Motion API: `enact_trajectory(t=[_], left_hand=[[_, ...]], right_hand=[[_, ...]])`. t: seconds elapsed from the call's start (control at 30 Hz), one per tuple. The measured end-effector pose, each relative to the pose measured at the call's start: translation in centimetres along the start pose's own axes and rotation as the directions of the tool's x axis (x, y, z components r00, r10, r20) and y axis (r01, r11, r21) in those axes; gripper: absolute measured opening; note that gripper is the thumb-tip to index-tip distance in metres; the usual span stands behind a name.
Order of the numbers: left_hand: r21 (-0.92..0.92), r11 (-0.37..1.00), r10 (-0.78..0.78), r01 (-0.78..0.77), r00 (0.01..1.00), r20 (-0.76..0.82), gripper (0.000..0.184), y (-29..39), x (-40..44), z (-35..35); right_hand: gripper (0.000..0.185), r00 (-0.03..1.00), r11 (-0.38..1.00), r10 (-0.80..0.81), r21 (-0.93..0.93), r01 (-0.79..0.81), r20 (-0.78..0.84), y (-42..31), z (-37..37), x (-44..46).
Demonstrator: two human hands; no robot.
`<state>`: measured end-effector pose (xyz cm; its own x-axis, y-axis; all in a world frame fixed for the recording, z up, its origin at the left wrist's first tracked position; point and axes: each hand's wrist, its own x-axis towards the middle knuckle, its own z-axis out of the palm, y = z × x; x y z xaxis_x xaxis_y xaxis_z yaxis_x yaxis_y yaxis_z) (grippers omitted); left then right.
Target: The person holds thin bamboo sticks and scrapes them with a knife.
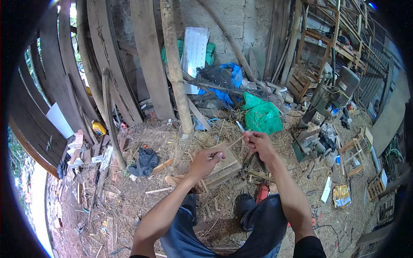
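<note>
My left hand (pixel 205 163) is closed in a pinch, thumb against the fingers, above a wooden board (pixel 228 168) on the ground. What sits between its fingertips is too small to make out. Up and to the right, my right hand (pixel 259 144) is curled shut. From its fist a short, pale, blade-like piece (pixel 240 126) points up and left; its kind is unclear. A thin pale strip (pixel 234 142) runs from the right fingers down toward the left hand. Whether the left fingers touch it cannot be told.
Straw and wood scraps cover the ground. A green plastic bag (pixel 263 116) lies ahead, a black bag (pixel 145 162) to the left. A wooden post (pixel 175 69) stands in front. A machine (pixel 331 92) and a yellow packet (pixel 341 196) are at right. Something red (pixel 262 193) lies near my boots.
</note>
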<state>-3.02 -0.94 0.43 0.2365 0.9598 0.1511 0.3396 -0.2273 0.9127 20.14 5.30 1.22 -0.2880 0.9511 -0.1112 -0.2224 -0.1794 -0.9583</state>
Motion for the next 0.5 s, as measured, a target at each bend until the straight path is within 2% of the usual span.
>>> enact_trajectory(t=[0.03,0.1,0.13,0.23,0.3,0.33,0.4,0.47,0.5], left_hand=[[-0.001,1.000,0.004,-0.004,1.000,-0.003,0.020,0.2,-0.2,0.0],[0.180,0.979,0.102,-0.100,0.995,-0.003,0.020,0.8,-0.7,0.0],[0.176,0.979,0.106,-0.103,0.994,-0.008,0.020,1.2,-0.7,0.0],[0.142,0.986,0.090,-0.087,0.996,-0.020,0.019,2.2,-0.8,-0.1],[0.300,0.953,-0.010,0.029,0.998,-0.064,0.019,2.4,-1.0,-0.1],[0.300,0.953,-0.007,0.027,0.998,-0.068,0.019,2.2,-1.0,0.1],[0.272,0.961,0.097,-0.047,0.980,-0.174,0.021,1.6,-0.6,0.9],[0.260,0.964,0.099,-0.047,0.976,-0.194,0.021,2.0,-0.6,0.9],[0.248,0.968,0.096,-0.040,0.971,-0.218,0.021,2.0,-0.7,0.8]], right_hand=[[0.016,0.997,0.999,-0.029,0.018,0.030,-0.075,-0.3,-0.8,0.1],[0.016,0.998,1.000,-0.011,0.018,0.012,-0.059,0.1,-1.7,0.5],[0.017,0.998,1.000,0.001,0.031,0.001,-0.062,0.2,-1.8,0.6],[0.017,0.996,0.999,-0.005,0.041,0.009,-0.089,0.0,-1.2,0.0],[0.017,0.994,0.999,-0.028,0.037,0.032,-0.103,0.0,0.4,-0.5],[0.017,0.997,1.000,-0.002,0.009,0.003,-0.077,0.6,1.7,-1.0],[0.017,0.998,1.000,0.020,-0.023,-0.022,-0.053,1.2,3.9,-1.7],[0.015,0.994,0.990,0.066,0.115,-0.076,0.086,1.6,5.7,-2.0],[0.015,0.994,0.990,0.067,0.119,-0.078,0.088,1.5,5.5,-2.0]])
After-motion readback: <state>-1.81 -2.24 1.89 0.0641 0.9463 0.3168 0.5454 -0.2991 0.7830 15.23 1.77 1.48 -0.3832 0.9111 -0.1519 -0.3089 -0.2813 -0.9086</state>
